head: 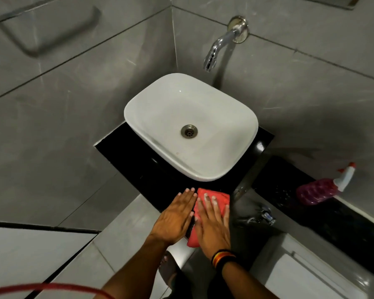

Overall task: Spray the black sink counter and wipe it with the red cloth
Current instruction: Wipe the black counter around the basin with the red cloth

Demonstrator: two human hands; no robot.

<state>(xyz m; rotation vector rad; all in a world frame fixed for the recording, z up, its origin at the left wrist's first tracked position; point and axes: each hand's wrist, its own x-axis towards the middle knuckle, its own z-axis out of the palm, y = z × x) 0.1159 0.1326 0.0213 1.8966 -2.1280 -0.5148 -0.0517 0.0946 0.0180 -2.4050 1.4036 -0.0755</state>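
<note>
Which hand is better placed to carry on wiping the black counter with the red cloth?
Probably the right hand: it lies flat on the red cloth at the black counter's front edge. The left hand rests beside the cloth, touching only its edge, so it would have to shift.

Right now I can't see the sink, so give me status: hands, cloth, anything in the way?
Left hand flat, empty. Right hand flat on red cloth, front counter edge. Spray bottle aside.
</note>
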